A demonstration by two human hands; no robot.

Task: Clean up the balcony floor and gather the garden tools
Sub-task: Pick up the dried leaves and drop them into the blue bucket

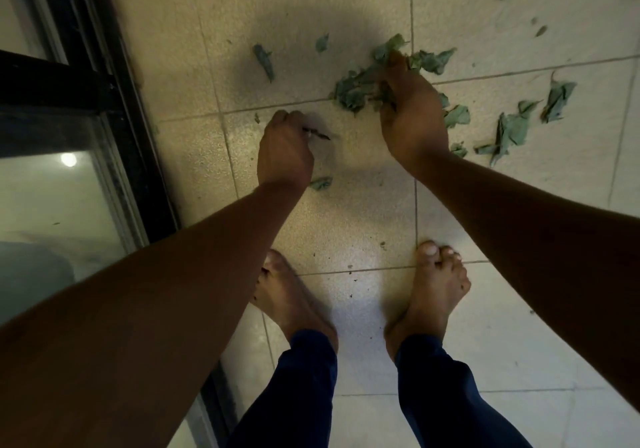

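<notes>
A person bends over the tiled floor (363, 212). The right hand (414, 115) clutches a bunch of green leaves (353, 89); the left hand (284, 150) pinches a small twig (318, 133). Sweeping the scattered leaves along the floor's far right edge together first would likely save trips.

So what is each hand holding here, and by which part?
The right hand grips a bunch of green leaves by its middle. The left hand pinches a small twig or leaf scrap by one end.

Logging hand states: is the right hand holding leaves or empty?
Holding. The right hand grips a bunch of green leaves, which stick out around its curled fingers above the tiled floor.
</notes>
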